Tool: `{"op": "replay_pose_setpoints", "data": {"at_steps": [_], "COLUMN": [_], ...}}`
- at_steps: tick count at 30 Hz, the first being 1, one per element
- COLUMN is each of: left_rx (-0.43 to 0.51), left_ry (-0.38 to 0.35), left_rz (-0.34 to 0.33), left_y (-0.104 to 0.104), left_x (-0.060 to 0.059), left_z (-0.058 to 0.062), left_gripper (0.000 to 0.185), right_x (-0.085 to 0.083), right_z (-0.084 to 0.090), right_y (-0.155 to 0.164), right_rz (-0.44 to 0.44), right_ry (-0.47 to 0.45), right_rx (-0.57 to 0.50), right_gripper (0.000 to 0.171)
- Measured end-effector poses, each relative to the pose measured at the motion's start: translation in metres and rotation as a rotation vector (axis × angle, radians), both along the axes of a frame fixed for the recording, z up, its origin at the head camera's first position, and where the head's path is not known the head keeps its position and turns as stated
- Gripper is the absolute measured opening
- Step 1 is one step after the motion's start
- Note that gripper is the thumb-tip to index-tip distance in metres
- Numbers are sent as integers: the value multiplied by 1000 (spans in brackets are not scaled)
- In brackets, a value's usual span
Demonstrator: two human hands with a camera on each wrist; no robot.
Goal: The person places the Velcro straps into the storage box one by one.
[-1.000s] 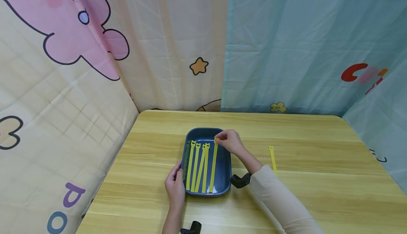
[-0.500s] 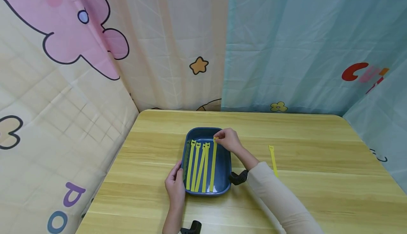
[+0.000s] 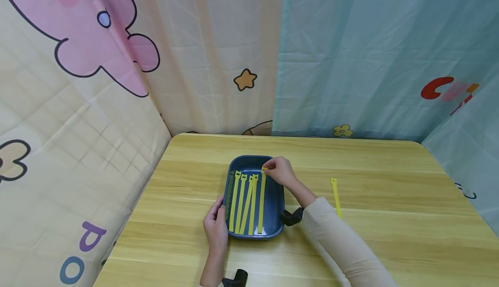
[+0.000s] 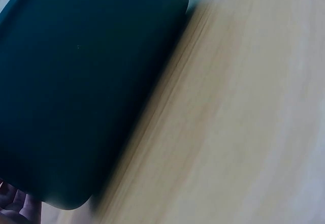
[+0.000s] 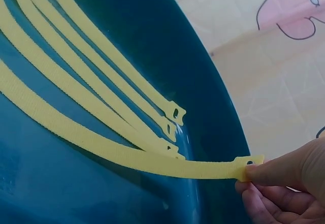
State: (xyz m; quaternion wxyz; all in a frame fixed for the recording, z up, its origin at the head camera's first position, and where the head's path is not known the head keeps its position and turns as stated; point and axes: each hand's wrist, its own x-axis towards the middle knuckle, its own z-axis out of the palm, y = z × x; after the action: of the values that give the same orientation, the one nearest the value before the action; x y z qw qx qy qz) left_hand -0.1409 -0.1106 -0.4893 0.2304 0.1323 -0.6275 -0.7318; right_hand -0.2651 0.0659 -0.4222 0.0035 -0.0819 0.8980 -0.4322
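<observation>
A dark blue tray sits on the wooden table, with several yellow straps lying lengthwise in it. My right hand pinches the far end of the rightmost yellow strap above the tray's far end; the right wrist view shows that strap held at its slotted tip by my fingers, its length resting in the tray. My left hand grips the tray's near left rim. In the left wrist view only the tray's dark outer wall and a few fingertips show.
One more yellow strap lies on the table to the right of the tray. Cartoon-printed curtains enclose the table at the back and both sides. Black wrist camera mounts sit at my wrists.
My right hand with the strap's end has shifted slightly toward the tray's far end. My left hand stays on the tray rim.
</observation>
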Motion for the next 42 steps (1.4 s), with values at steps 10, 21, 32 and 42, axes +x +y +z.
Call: {"op": "replay_pose_setpoints", "data": {"at_steps": [10,21,32,42], "left_rx": [-6,9,7,-11], "left_ry": [33,-8,-9,8], "left_rz": [10,-6,-3,9], "left_y": [0,0,1,1], "left_x": [-1,1,0,0], "left_z": [-2,3,3,1], "left_gripper": [31,30,30,29], "right_x": [2,0,0,2], "right_z": [0,-2,-1,1], "right_y": [-1,-1,0,5], "right_rz": [-1,-5,-30,-21], "right_ry": [9,32,45,41], "right_rx": [4,0,-30,-71], "right_gripper": [10,10,13,13]}}
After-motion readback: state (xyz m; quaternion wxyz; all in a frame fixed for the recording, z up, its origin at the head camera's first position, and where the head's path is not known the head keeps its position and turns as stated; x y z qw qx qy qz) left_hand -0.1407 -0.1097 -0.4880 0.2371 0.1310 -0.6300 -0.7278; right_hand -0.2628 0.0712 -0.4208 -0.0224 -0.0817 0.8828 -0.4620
